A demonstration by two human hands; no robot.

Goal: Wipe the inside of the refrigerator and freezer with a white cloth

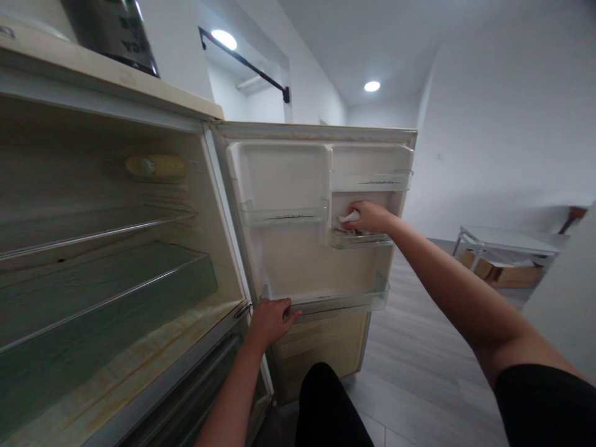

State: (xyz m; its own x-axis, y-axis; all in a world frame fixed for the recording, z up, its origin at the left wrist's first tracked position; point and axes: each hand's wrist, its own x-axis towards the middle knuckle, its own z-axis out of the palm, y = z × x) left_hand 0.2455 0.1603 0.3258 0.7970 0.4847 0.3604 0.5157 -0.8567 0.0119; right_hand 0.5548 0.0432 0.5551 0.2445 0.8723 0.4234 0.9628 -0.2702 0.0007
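Note:
An open fridge door (pixel 298 261) faces me with clear plastic door shelves. My right hand (pixel 370 216) reaches into the small middle-right door shelf (pixel 361 239) and is closed on a white cloth (pixel 349 217), pressed against the door's inner wall. My left hand (pixel 270 320) grips the lower edge of the door near the bottom door shelf (pixel 344 301), beside the hinge side. The fridge interior (pixel 102 248) at left is empty, with glass shelves and a yellowish lamp cover (pixel 156 166) on its back wall.
A dark appliance (pixel 112 31) stands on top of the fridge. At far right a white low table (pixel 507 239) stands over cardboard boxes (pixel 503 272) on the grey wood floor. My dark-clothed knee (pixel 326 403) is below the door.

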